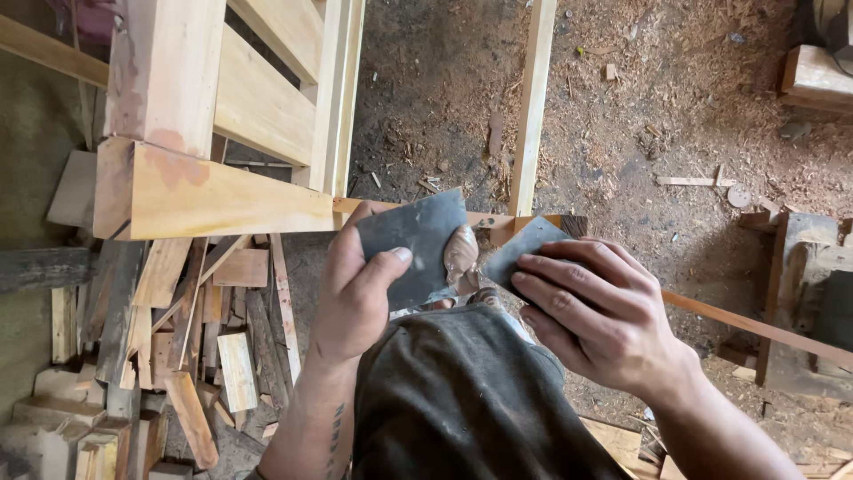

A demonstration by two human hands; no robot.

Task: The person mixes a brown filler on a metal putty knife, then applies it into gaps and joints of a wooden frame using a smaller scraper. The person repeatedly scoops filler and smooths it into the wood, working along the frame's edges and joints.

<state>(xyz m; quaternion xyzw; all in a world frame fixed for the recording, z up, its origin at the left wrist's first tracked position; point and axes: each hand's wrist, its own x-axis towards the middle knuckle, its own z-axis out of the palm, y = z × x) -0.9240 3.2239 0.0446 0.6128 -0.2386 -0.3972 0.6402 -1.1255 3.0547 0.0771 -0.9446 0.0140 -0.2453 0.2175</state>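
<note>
The left hand (355,289) kept a closed grip on a dark grey sheet of sandpaper (416,238), thumb pressed flat across its face and fingers hidden behind it. The right hand (593,313) was also closed on a second grey sheet (524,253), 4 fingers spread over its front. Both sheets were held up close together above the person's lap, which was covered by dark dusty cloth (471,400). Between the sheets a foot in a sandal (460,253) showed. Just beyond stood a pale wooden frame (222,133) and an upright slat (531,107). Offcuts of wood (187,338) lay piled at left on the sawdust-strewn floor (640,116). Both forearms reached forward, wrists bent slightly inward.
</note>
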